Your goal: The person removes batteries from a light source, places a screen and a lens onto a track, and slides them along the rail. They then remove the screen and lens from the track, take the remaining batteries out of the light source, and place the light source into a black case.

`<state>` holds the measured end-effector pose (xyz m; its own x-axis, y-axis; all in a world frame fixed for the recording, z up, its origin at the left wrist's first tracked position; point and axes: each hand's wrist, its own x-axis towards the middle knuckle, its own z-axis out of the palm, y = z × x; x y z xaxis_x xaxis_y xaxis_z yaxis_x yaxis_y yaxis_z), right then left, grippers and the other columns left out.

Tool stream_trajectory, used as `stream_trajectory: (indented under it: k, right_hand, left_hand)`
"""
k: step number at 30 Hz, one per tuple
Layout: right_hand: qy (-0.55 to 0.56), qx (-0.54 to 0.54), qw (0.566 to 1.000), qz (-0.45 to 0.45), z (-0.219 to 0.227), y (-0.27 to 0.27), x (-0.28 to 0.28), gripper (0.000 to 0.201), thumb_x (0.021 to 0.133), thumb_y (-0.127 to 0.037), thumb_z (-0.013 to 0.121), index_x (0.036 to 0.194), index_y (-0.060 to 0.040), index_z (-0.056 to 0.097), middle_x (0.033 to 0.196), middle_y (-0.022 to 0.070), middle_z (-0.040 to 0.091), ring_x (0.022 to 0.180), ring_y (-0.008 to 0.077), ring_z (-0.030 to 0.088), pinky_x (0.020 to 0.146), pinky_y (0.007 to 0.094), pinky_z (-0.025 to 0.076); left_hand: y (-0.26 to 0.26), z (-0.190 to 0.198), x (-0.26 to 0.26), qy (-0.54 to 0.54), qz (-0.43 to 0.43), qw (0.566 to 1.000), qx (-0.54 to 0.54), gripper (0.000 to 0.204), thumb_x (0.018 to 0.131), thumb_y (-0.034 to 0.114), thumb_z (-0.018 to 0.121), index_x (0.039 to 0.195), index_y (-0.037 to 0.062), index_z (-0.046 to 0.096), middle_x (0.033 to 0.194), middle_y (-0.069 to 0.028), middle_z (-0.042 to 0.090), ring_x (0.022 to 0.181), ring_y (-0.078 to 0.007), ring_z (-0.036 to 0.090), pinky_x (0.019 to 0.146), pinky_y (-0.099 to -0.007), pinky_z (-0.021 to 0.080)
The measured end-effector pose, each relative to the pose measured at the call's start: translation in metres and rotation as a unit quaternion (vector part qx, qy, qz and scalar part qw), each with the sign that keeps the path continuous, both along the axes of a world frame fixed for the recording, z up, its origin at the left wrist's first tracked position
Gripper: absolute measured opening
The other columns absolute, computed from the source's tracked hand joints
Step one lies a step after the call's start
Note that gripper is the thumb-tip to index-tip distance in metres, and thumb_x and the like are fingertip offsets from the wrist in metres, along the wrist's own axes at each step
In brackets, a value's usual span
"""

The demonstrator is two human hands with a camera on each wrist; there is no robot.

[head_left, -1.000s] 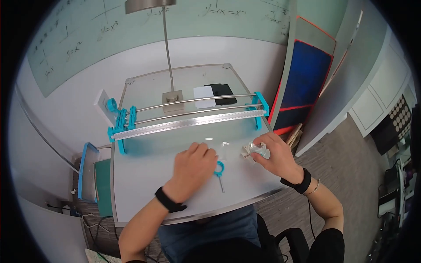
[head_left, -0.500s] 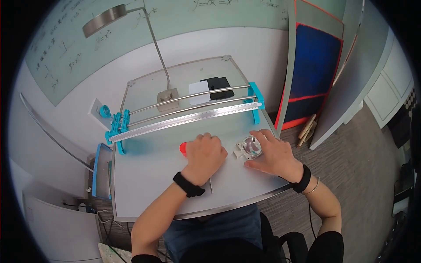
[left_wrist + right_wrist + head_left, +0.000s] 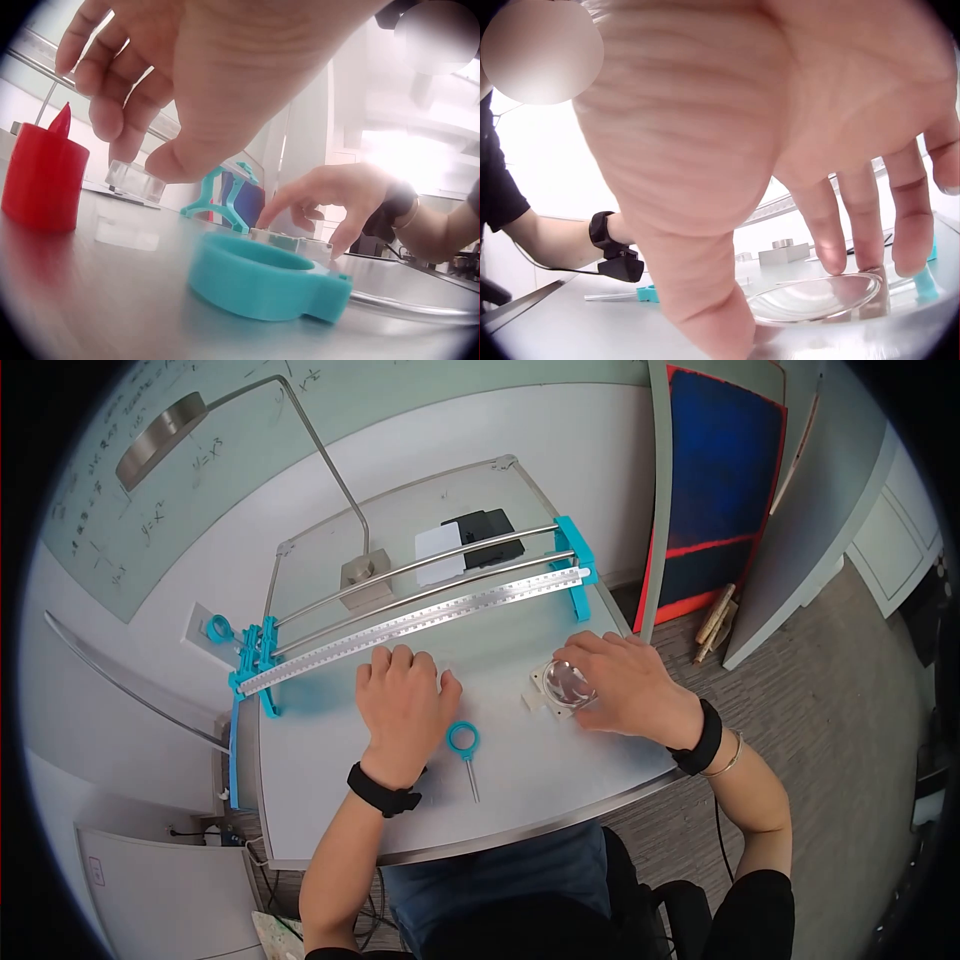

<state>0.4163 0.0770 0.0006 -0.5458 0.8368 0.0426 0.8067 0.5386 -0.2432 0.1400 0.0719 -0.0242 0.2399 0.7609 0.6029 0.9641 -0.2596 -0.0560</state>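
My left hand (image 3: 405,705) bends over the left half of the table. In the left wrist view its thumb and a finger pinch the top of a small clear block (image 3: 133,181). A red candle (image 3: 45,178) stands beside those fingers, hidden beneath the hand in the head view. My right hand (image 3: 630,685) spans a clear round lens (image 3: 568,685) in a pale mount (image 3: 538,678), thumb at one edge and fingertips at the opposite one. Between the hands lies a teal ring on a metal rod (image 3: 464,739).
Behind the hands stands a teal-ended rack with metal rods and a ruled bar (image 3: 420,622). A lamp base (image 3: 365,582), a white card (image 3: 437,555) and a black flat item (image 3: 487,535) lie farther back. The front table edge (image 3: 500,838) is near my lap.
My left hand has shifted left, uncovering the teal ring again and covering the red candle. My right hand loosened from the lens, then closed in around it again. The head view has turned.
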Motion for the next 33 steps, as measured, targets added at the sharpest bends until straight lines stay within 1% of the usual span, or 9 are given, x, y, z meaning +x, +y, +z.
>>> stream_trajectory:
  k: [11,15,17,18,20,23,28,30,33]
  right_hand:
    - [-0.012,0.020,1.000,-0.003,-0.003,0.008,-0.002,0.068,0.062,-0.025,0.082,0.125,-0.0077,0.066,0.118,0.0057,0.064,0.110,0.0270,0.056,0.098,0.0389,0.047]
    - [0.018,0.011,1.000,0.004,-0.009,0.013,0.000,0.069,0.060,-0.027,0.082,0.123,-0.0060,0.066,0.115,0.0086,0.063,0.112,0.0295,0.052,0.100,0.0387,0.045]
    - [0.040,0.016,0.999,0.012,-0.013,0.016,0.000,0.069,0.058,-0.028,0.083,0.120,-0.0058,0.065,0.113,0.0095,0.063,0.112,0.0303,0.052,0.098,0.0380,0.043]
    - [0.062,0.023,0.998,0.022,-0.013,0.017,-0.001,0.069,0.056,-0.029,0.083,0.118,-0.0056,0.064,0.110,0.0103,0.063,0.112,0.0310,0.053,0.096,0.0372,0.042]
    - [0.059,0.023,0.998,0.028,-0.011,0.014,-0.006,0.070,0.055,-0.030,0.084,0.118,-0.0056,0.064,0.109,0.0103,0.062,0.111,0.0318,0.053,0.096,0.0385,0.043]
    - [0.067,0.042,0.996,0.045,-0.009,0.006,-0.014,0.070,0.056,-0.030,0.085,0.117,-0.0053,0.063,0.109,0.0106,0.061,0.109,0.0332,0.053,0.096,0.0406,0.044]
    - [0.088,0.069,0.991,0.070,0.013,-0.005,-0.021,0.066,0.061,-0.024,0.085,0.119,-0.0040,0.061,0.112,0.0105,0.057,0.106,0.0345,0.055,0.094,0.0427,0.048]
    - [0.124,-0.011,0.990,0.070,0.022,-0.007,-0.022,0.072,0.063,-0.019,0.084,0.128,-0.0034,0.057,0.121,0.0136,0.055,0.113,0.0359,0.056,0.096,0.0422,0.049]
    - [0.213,0.018,0.970,0.119,0.022,0.001,-0.014,0.092,0.064,-0.012,0.087,0.145,-0.0037,0.045,0.137,0.0153,0.052,0.124,0.0320,0.056,0.103,0.0414,0.049]
  left_hand:
    - [0.002,-0.007,-0.003,0.021,-0.001,0.999,-0.030,0.021,0.068,0.022,0.075,0.073,0.0024,0.072,0.090,-0.0115,0.061,0.099,-0.0300,0.053,0.095,-0.0467,0.042]
    - [-0.006,0.008,0.004,0.003,-0.036,0.997,0.062,0.016,0.072,0.019,0.076,0.077,0.0064,0.066,0.095,-0.0098,0.062,0.100,-0.0314,0.056,0.087,-0.0426,0.043]
    - [-0.017,0.014,0.011,-0.093,-0.159,0.983,-0.016,0.030,0.074,0.018,0.078,0.099,0.0045,0.068,0.106,-0.0112,0.063,0.106,-0.0335,0.056,0.090,-0.0431,0.046]
    - [-0.020,0.014,0.016,-0.096,-0.157,0.983,-0.016,0.030,0.074,0.018,0.078,0.099,0.0045,0.068,0.106,-0.0112,0.063,0.106,-0.0335,0.056,0.090,-0.0431,0.046]
    - [-0.025,0.012,0.027,-0.149,-0.265,0.946,-0.111,0.052,0.073,0.018,0.081,0.120,0.0028,0.063,0.115,-0.0126,0.063,0.111,-0.0353,0.056,0.094,-0.0436,0.048]
    - [-0.024,0.004,0.037,-0.141,-0.278,0.942,-0.126,0.068,0.072,0.020,0.084,0.132,0.0017,0.057,0.120,-0.0131,0.061,0.114,-0.0351,0.056,0.098,-0.0428,0.048]
    - [-0.023,0.004,0.040,-0.115,-0.254,0.942,-0.185,0.069,0.071,0.021,0.084,0.132,0.0016,0.056,0.121,-0.0135,0.059,0.113,-0.0327,0.056,0.097,-0.0402,0.049]
    - [-0.023,0.006,0.038,-0.117,-0.242,0.941,-0.205,0.069,0.070,0.020,0.083,0.131,0.0020,0.056,0.121,-0.0135,0.059,0.113,-0.0322,0.057,0.096,-0.0398,0.049]
    - [-0.020,0.006,0.035,-0.165,-0.246,0.936,-0.192,0.070,0.069,0.020,0.084,0.130,0.0021,0.056,0.120,-0.0134,0.059,0.109,-0.0332,0.058,0.093,-0.0406,0.051]
